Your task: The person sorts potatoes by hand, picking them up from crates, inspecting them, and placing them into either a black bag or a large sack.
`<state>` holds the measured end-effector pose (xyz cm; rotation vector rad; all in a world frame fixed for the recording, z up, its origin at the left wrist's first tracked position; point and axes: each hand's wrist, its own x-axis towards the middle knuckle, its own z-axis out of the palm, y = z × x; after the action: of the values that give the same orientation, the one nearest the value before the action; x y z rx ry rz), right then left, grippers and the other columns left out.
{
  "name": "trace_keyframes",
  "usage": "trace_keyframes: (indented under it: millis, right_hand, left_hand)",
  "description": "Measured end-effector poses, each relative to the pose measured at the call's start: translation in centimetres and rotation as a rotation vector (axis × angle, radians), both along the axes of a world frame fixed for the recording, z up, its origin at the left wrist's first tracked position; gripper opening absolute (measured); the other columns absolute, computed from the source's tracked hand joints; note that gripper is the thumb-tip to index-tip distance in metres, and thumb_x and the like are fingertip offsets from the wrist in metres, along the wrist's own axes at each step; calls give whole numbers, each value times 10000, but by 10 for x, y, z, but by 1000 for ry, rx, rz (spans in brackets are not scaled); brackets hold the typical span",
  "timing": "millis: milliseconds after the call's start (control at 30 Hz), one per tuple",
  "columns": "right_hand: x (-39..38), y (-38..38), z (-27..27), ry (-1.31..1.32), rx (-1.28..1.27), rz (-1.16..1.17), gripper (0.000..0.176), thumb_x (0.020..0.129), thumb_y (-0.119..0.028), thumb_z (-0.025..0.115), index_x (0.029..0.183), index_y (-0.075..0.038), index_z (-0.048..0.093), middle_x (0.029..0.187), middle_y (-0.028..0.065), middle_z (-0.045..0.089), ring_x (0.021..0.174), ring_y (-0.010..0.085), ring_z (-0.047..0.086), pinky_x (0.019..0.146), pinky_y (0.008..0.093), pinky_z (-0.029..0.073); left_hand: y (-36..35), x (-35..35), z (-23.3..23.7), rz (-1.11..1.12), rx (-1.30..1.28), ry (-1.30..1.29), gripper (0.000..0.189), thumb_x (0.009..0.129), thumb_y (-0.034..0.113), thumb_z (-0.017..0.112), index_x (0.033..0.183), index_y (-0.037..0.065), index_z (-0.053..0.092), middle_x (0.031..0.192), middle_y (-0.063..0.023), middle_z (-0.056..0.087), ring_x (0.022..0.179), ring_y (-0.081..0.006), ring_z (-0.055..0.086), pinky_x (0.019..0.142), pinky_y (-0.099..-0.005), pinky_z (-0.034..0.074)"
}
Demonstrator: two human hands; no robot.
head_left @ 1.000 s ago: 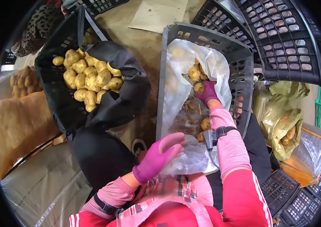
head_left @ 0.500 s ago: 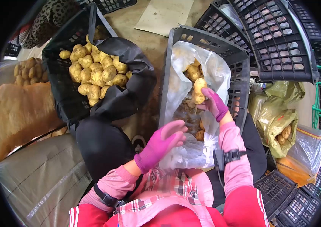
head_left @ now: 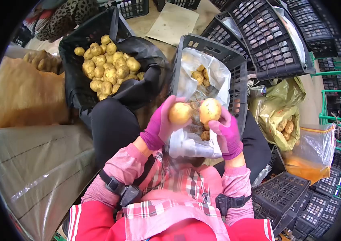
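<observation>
My left hand (head_left: 163, 120), in a pink glove, holds a potato (head_left: 180, 113). Another potato (head_left: 210, 110) is in my right hand (head_left: 227, 130), also gloved in pink. Both hands are raised side by side over the near part of a dark crate (head_left: 238, 82) lined with a white plastic bag (head_left: 183, 74). Several potatoes (head_left: 197, 77) lie inside that bag. On the left, a black crate (head_left: 72, 74) with a black liner (head_left: 148, 54) holds a heap of potatoes (head_left: 109, 74).
Stacked black crates (head_left: 265, 38) stand at the upper right. A yellowish bag (head_left: 275, 104) with potatoes lies right of the lined crate. Full sacks (head_left: 30, 96) are at the left. A person's leopard-print sleeve (head_left: 69, 20) shows at the top left. Cardboard (head_left: 173, 23) lies on the floor.
My left hand has gone from open to holding a potato. My right hand has come down nearer to me, with its potato now beside the other one. The view has shifted slightly.
</observation>
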<state>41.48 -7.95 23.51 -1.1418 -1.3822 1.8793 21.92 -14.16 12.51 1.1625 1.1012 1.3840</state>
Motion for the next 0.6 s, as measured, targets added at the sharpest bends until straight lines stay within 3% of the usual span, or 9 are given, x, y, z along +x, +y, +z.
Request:
trace_keyframes:
  millis: [33,67,133,233,333,367,467,500,600]
  right_hand:
    - [-6,-4,11,45,-21,-119,713,754,-76,803,1375,29,469,1216,92,621,1077,172,623,928,306,500]
    - [-6,-6,14,-3,66,-137,705,751,-66,804,1368,29,476,1216,96,622,1081,176,624,926,308,506]
    - [-6,-9,17,-99,234,-165,689,744,-45,806,1353,28,490,1217,104,622,1088,182,627,923,312,518]
    - [-1,-12,11,-255,417,-127,708,756,-58,805,1374,22,466,1261,114,599,1116,195,621,949,320,516]
    - [-4,-19,7,-143,421,-45,685,791,-63,777,1390,18,454,1308,124,570,1158,195,594,973,317,499]
    - [-4,-23,7,-65,391,-16,673,806,-65,765,1396,17,450,1325,128,560,1173,194,584,980,316,493]
    - [-14,-33,14,-54,202,-77,606,857,-82,715,1399,14,459,1367,138,533,1215,193,550,1006,310,466]
    - [-17,-36,14,-152,295,-77,542,900,-136,692,1378,19,489,1371,133,535,1228,196,539,1026,313,442]
    - [-21,-47,15,-68,293,-106,494,920,-185,688,1340,24,533,1349,119,553,1211,193,545,1013,310,444]
  left_hand:
    - [-3,-1,7,23,156,52,428,1023,264,494,1393,68,403,1266,-143,557,1114,-246,619,941,-417,548]
    - [-5,-2,14,48,311,104,421,1023,223,501,1387,37,402,1269,-149,557,1099,-242,629,938,-418,551]
    - [-11,-9,34,-271,-30,-417,450,1018,129,498,1423,-4,353,1280,-172,552,1068,-215,645,919,-371,544]
    - [-6,-10,48,-497,-41,-112,504,1028,219,490,1453,-3,334,1287,-148,558,1083,-178,621,913,-305,505]
    - [-6,4,73,-420,-381,-467,558,1016,304,496,1454,-5,342,1297,-115,557,1132,-166,581,965,-306,468]
    - [-7,-1,86,-402,-407,-430,600,1004,356,500,1473,20,334,1329,-105,535,1212,-170,528,1030,-314,419]
    - [-11,-6,89,-385,-189,-375,604,1005,353,503,1488,39,321,1369,-116,506,1245,-178,506,1053,-326,400]
    - [-12,-5,88,-383,-191,-373,610,1003,358,508,1490,43,319,1381,-118,496,1258,-181,496,1059,-327,395]
    - [-19,-3,88,-377,-200,-360,625,997,369,524,1493,51,316,1402,-121,475,1282,-188,475,1070,-330,384]
